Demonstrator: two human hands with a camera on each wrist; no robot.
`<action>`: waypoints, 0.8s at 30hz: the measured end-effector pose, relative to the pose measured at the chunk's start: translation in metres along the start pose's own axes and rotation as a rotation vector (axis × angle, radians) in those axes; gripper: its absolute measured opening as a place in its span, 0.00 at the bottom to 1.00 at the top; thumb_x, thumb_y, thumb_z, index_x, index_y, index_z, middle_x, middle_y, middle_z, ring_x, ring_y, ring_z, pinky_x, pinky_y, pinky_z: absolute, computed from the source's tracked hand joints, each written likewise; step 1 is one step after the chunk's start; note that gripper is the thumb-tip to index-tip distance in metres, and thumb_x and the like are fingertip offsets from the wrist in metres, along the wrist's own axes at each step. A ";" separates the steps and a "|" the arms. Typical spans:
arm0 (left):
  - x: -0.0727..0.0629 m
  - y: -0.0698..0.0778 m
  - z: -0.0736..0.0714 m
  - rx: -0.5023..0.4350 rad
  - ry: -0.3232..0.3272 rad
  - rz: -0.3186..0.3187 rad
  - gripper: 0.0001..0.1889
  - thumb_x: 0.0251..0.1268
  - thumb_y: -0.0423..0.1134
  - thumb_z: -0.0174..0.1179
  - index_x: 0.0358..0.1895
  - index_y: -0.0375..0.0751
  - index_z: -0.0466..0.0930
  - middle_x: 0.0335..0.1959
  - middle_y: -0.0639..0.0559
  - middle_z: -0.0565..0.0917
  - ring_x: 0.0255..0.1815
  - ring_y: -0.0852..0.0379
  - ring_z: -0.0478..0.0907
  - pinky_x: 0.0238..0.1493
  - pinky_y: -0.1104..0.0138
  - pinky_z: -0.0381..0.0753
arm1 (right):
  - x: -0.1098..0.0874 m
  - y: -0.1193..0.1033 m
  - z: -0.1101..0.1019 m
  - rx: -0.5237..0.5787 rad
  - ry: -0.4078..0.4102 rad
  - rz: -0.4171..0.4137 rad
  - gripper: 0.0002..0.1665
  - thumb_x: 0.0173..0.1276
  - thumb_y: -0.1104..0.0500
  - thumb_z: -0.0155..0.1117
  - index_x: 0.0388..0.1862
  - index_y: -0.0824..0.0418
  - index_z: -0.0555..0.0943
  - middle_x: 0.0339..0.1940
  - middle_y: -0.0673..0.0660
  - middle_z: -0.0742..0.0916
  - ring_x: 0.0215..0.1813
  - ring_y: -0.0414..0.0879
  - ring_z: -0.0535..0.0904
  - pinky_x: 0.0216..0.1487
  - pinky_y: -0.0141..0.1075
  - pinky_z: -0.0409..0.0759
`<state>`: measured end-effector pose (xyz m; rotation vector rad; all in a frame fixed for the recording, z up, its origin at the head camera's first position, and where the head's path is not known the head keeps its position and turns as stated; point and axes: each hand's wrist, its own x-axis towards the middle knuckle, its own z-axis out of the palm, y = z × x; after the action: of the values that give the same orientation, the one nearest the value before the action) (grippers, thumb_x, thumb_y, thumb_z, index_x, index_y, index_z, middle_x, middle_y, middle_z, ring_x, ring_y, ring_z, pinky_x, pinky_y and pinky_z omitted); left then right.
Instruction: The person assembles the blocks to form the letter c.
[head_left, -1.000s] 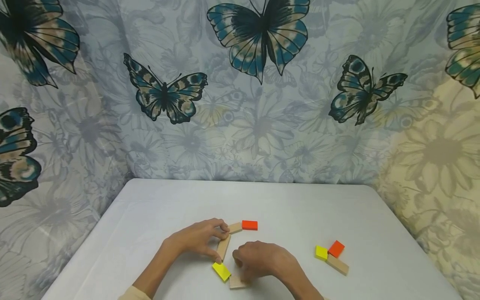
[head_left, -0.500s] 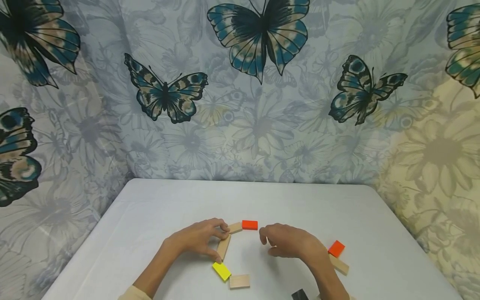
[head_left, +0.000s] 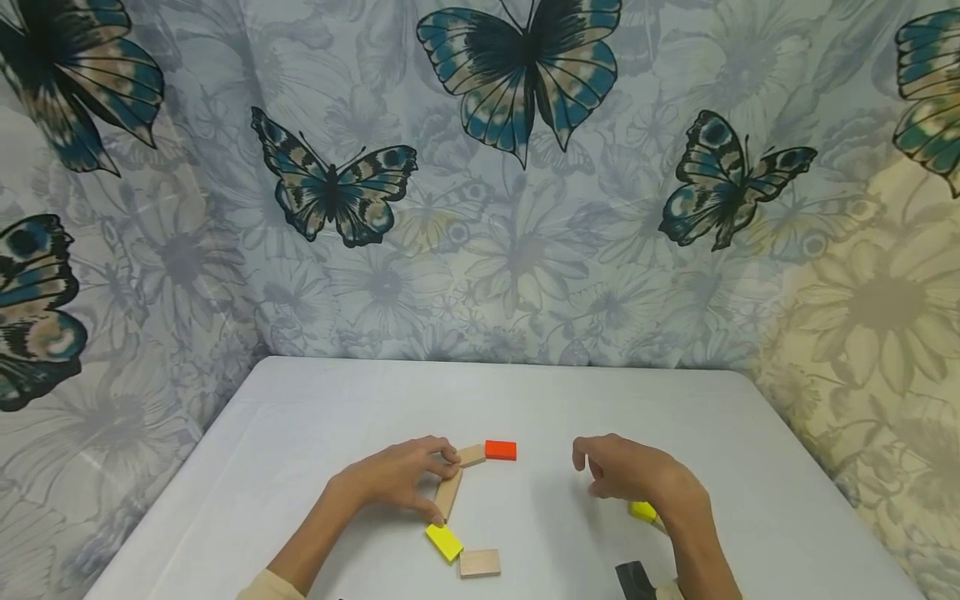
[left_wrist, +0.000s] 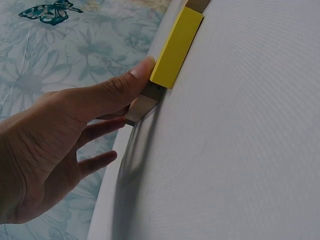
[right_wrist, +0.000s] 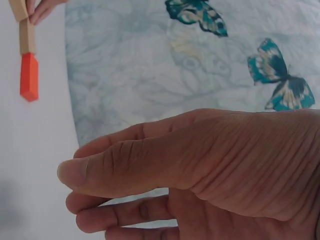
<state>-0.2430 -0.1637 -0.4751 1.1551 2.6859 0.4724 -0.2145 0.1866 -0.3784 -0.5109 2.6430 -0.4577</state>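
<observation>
My left hand [head_left: 401,479] spans a plain wooden block [head_left: 447,495], thumb near one end and fingers at the other. In the left wrist view, the thumb tip lies at the corner of a yellow block [left_wrist: 177,47], beside the wooden block [left_wrist: 143,104]. A curved row continues with a small wooden block [head_left: 472,455] and a red block [head_left: 501,451] at the far end, and another wooden block [head_left: 480,563] at the near end. My right hand [head_left: 637,471] hovers over the table to the right, fingers loosely bent around nothing.
Under my right wrist, a second yellow block [head_left: 642,511] shows beside a sliver of wood; the forearm covers the rest there. A black wrist device [head_left: 634,581] sits at the right sleeve. The white table [head_left: 360,400] ends at a butterfly-patterned cloth [head_left: 525,275].
My right hand has left the near wooden block and moved right and away from me, toward the loose blocks. My left hand and the curved row stay in place.
</observation>
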 end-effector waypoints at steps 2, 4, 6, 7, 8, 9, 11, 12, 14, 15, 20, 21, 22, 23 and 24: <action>0.001 0.000 0.000 0.002 0.000 0.000 0.38 0.50 0.62 0.78 0.65 0.49 0.85 0.68 0.58 0.78 0.71 0.55 0.76 0.75 0.58 0.79 | -0.004 0.008 -0.002 0.011 0.006 0.018 0.16 0.63 0.69 0.73 0.46 0.56 0.81 0.33 0.51 0.80 0.36 0.46 0.75 0.37 0.39 0.78; 0.001 -0.001 0.001 0.004 0.002 0.000 0.38 0.50 0.63 0.78 0.65 0.49 0.85 0.68 0.58 0.78 0.71 0.55 0.76 0.75 0.58 0.79 | -0.007 0.013 -0.004 0.018 0.014 0.026 0.16 0.63 0.69 0.73 0.46 0.56 0.81 0.33 0.51 0.80 0.36 0.46 0.75 0.37 0.39 0.77; 0.001 -0.001 0.001 0.003 0.005 0.003 0.38 0.50 0.63 0.78 0.64 0.48 0.85 0.68 0.58 0.78 0.72 0.55 0.76 0.75 0.58 0.79 | -0.010 0.019 -0.006 0.025 0.017 0.041 0.16 0.63 0.69 0.73 0.46 0.57 0.81 0.34 0.52 0.80 0.36 0.46 0.75 0.37 0.39 0.78; 0.001 -0.001 0.001 0.003 0.006 0.005 0.38 0.50 0.63 0.77 0.64 0.48 0.85 0.68 0.58 0.78 0.72 0.55 0.76 0.75 0.58 0.79 | -0.012 0.022 -0.006 0.023 0.019 0.051 0.16 0.63 0.69 0.72 0.46 0.57 0.81 0.34 0.52 0.81 0.36 0.46 0.75 0.37 0.40 0.78; 0.001 -0.001 0.001 0.002 0.007 0.006 0.38 0.50 0.63 0.77 0.64 0.48 0.85 0.67 0.58 0.78 0.71 0.55 0.76 0.75 0.58 0.79 | -0.013 0.025 -0.007 0.022 0.022 0.071 0.16 0.62 0.69 0.71 0.46 0.57 0.81 0.34 0.52 0.81 0.36 0.46 0.76 0.37 0.40 0.78; 0.001 -0.001 0.001 0.002 0.007 0.006 0.38 0.50 0.63 0.78 0.64 0.48 0.85 0.67 0.58 0.78 0.71 0.55 0.76 0.75 0.58 0.79 | -0.015 0.028 -0.008 0.021 0.021 0.084 0.15 0.62 0.70 0.70 0.45 0.57 0.80 0.34 0.52 0.81 0.35 0.46 0.76 0.37 0.41 0.78; 0.001 0.000 0.001 0.001 0.008 0.005 0.38 0.50 0.62 0.78 0.64 0.48 0.85 0.67 0.58 0.78 0.72 0.55 0.76 0.75 0.58 0.79 | -0.017 0.036 -0.010 0.018 0.020 0.108 0.14 0.61 0.70 0.67 0.44 0.59 0.79 0.34 0.52 0.81 0.35 0.47 0.76 0.37 0.41 0.78; 0.001 0.000 0.000 0.001 0.007 0.003 0.38 0.50 0.62 0.78 0.64 0.48 0.85 0.67 0.58 0.78 0.72 0.54 0.76 0.75 0.58 0.79 | -0.019 0.040 -0.011 0.019 0.021 0.125 0.13 0.61 0.71 0.66 0.42 0.59 0.79 0.34 0.52 0.81 0.35 0.47 0.75 0.37 0.41 0.78; 0.001 0.001 0.000 0.003 0.006 0.001 0.38 0.50 0.62 0.78 0.64 0.48 0.85 0.67 0.58 0.78 0.71 0.54 0.76 0.75 0.58 0.79 | -0.021 0.048 -0.013 0.018 0.025 0.149 0.12 0.59 0.71 0.64 0.39 0.60 0.77 0.34 0.52 0.80 0.34 0.47 0.75 0.37 0.40 0.76; 0.001 0.002 -0.001 0.004 0.006 0.002 0.38 0.50 0.62 0.78 0.64 0.47 0.85 0.67 0.58 0.78 0.71 0.54 0.76 0.75 0.58 0.79 | -0.022 0.052 -0.013 0.017 0.027 0.161 0.11 0.58 0.71 0.65 0.37 0.60 0.77 0.33 0.52 0.80 0.34 0.47 0.75 0.36 0.40 0.75; 0.000 0.002 -0.001 0.012 0.015 0.017 0.37 0.50 0.62 0.78 0.63 0.47 0.86 0.67 0.57 0.79 0.71 0.54 0.77 0.75 0.58 0.79 | -0.027 0.070 -0.012 -0.006 0.009 0.288 0.13 0.58 0.68 0.74 0.31 0.61 0.76 0.28 0.53 0.79 0.31 0.47 0.73 0.33 0.38 0.72; 0.000 0.002 -0.001 0.013 0.016 0.021 0.37 0.50 0.62 0.78 0.63 0.47 0.86 0.67 0.57 0.79 0.70 0.54 0.77 0.75 0.58 0.79 | -0.027 0.073 -0.011 -0.013 -0.003 0.327 0.14 0.57 0.68 0.76 0.31 0.61 0.76 0.27 0.53 0.79 0.31 0.47 0.72 0.33 0.37 0.71; 0.000 0.001 -0.001 0.012 0.018 0.023 0.37 0.50 0.62 0.78 0.63 0.47 0.86 0.67 0.57 0.79 0.70 0.54 0.77 0.75 0.58 0.79 | -0.027 0.076 -0.010 -0.016 -0.015 0.365 0.15 0.57 0.67 0.77 0.34 0.64 0.77 0.26 0.53 0.78 0.30 0.46 0.72 0.32 0.36 0.70; 0.000 0.001 -0.001 0.010 0.018 0.024 0.37 0.50 0.62 0.77 0.63 0.47 0.85 0.67 0.57 0.79 0.70 0.54 0.77 0.75 0.58 0.79 | -0.027 0.080 -0.009 -0.018 -0.029 0.399 0.17 0.56 0.66 0.78 0.38 0.66 0.78 0.25 0.53 0.78 0.28 0.45 0.71 0.31 0.35 0.70; 0.000 0.001 0.000 0.011 0.019 0.025 0.38 0.50 0.62 0.77 0.63 0.47 0.85 0.67 0.57 0.79 0.70 0.54 0.77 0.75 0.58 0.79 | -0.027 0.083 -0.007 -0.014 -0.044 0.434 0.21 0.55 0.65 0.80 0.43 0.69 0.78 0.24 0.53 0.77 0.26 0.44 0.70 0.30 0.34 0.69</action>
<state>-0.2422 -0.1633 -0.4743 1.1951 2.6964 0.4758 -0.2182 0.2726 -0.3955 0.0547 2.6121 -0.2878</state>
